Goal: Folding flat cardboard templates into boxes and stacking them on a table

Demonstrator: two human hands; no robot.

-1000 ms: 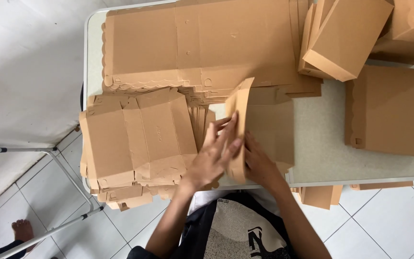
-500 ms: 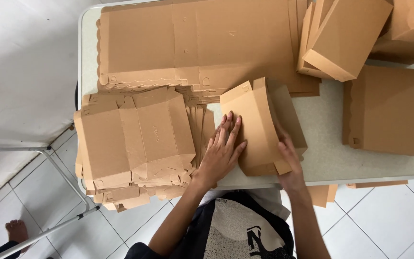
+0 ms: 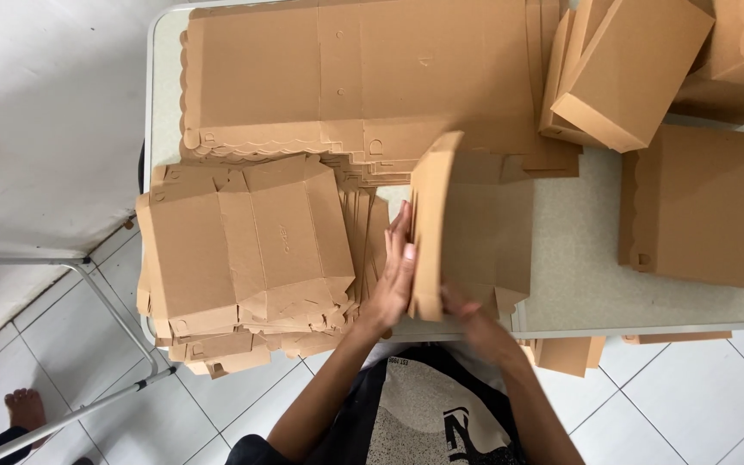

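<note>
Table (image 3: pixel 579 284) under cardboard sheets (image 3: pixel 363 77), tiled floor (image 3: pixel 699 387)

Left hand (image 3: pixel 393 280) lies flat against the upright cardboard panel (image 3: pixel 430 220), right hand (image 3: pixel 475 323) holds its lower edge, beside the stack of flat box blanks (image 3: pixel 243 250) on the desk (image 3: pixel 579 284).

We have one view only, from a camera worn on the person's head, so nothing is shared with a second view. It looks almost straight down over the near edge of the white table (image 3: pixel 579 297), with the far end of the table at the top. We see the person's own forearms coming up from the bottom (chest and shirt just below them). It sits fairly high: the table's width, the stacked cardboard sheets (image 3: pixel 243 250) and the tiled floor (image 3: pixel 699 387) all fit in.
</note>
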